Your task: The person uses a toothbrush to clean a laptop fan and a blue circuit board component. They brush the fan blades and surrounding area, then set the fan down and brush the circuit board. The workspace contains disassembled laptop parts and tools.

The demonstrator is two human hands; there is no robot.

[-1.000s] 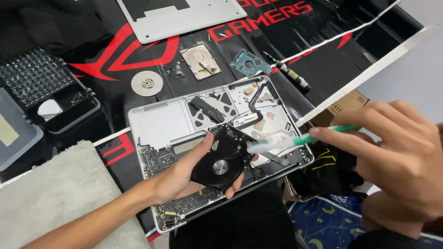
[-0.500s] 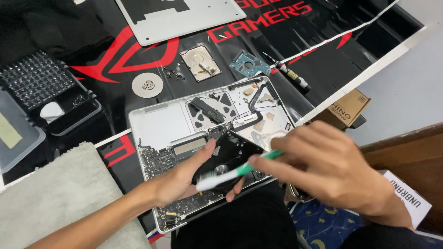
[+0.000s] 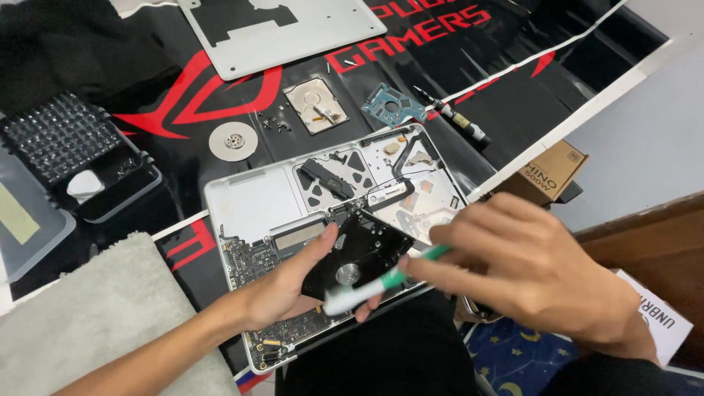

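**Toothbrush brought onto the black drive, over the open laptop**

Left hand [image 3: 282,290]: grip closed on a black drive [image 3: 359,253], thumb on the far-left edge, fingertips under the near edge. The drive is tilted, lifted just above the near-right part of the open laptop [image 3: 249,202], round hub facing up.

Right hand [image 3: 535,271]: grip clenched on a green and white toothbrush [image 3: 374,286], handle pinched between the fingers, white head pointing left.

Change noted: a second ago the right hand stood well to the right with the brush head just at the drive's right edge. Half a second ago it had swung in over the drive. Now the head lies at the near-left corner of the drive, touching or just above it; I cannot tell which. The left hand and the drive have kept their place. Reading: the brush has travelled across the drive's face, which looks like a sweeping stroke, with the drive held steady for it.

Around them on the black and red mat [image 3: 455,44]:
- grey bottom cover [image 3: 279,29], far side
- shiny disc [image 3: 233,141] and small screws, far of the laptop
- opened drive casing [image 3: 314,105] and a blue circuit board [image 3: 392,105] beside it
- screwdriver [image 3: 455,121], far right
- bit tray [image 3: 62,136], left
- grey cloth [image 3: 88,315], near left
- cardboard box [image 3: 554,172], right, off the mat
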